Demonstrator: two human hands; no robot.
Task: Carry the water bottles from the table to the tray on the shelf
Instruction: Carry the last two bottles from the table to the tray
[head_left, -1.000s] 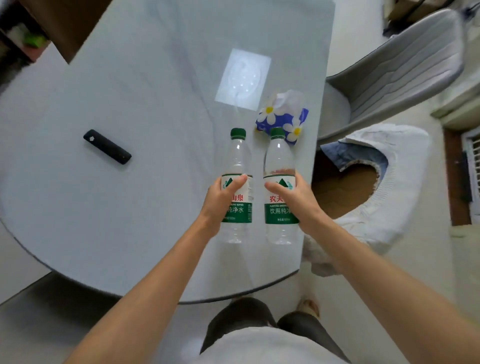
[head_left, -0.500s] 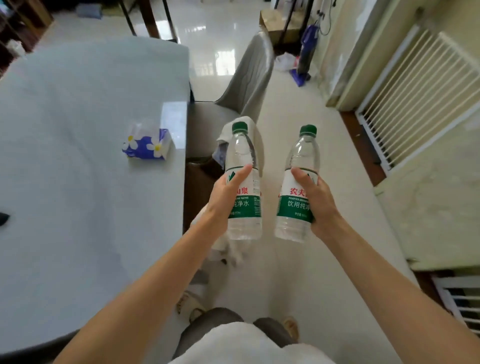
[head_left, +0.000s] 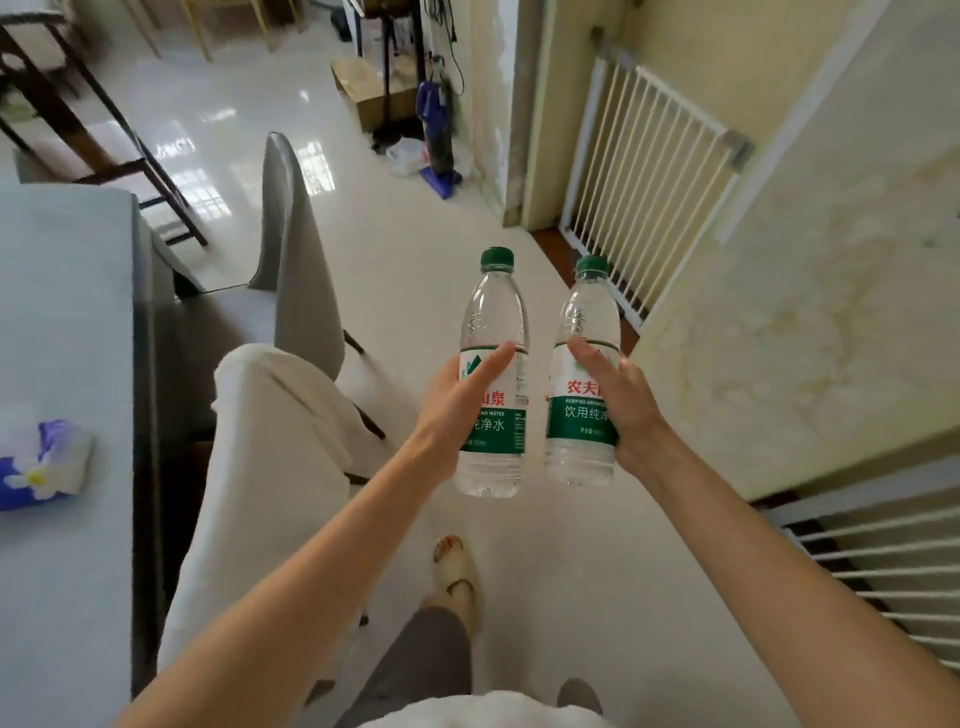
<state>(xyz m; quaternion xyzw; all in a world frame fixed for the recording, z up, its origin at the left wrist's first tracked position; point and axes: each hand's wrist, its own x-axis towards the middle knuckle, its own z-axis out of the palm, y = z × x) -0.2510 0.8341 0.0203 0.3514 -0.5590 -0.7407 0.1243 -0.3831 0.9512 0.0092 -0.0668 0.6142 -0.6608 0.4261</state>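
Note:
Two clear water bottles with green caps and green-and-white labels are held upright in the air over the pale floor. My left hand (head_left: 457, 400) grips the left bottle (head_left: 493, 322) around its label. My right hand (head_left: 621, 400) grips the right bottle (head_left: 584, 457) the same way. The bottles stand side by side, a small gap between them. The grey table (head_left: 62, 322) lies off to my left. No tray or shelf is in view.
A grey chair (head_left: 291, 249) and a chair draped in white cloth (head_left: 260, 457) stand between me and the table. A tissue pack (head_left: 41, 462) lies on the table. White railing gates (head_left: 634, 171) line the right wall. Boxes and a purple cleaner (head_left: 436, 135) stand ahead.
Both bottles have been lifted off the table and carried away from it. My view has swung right, so the table now sits at the left edge and the walkway lies ahead.

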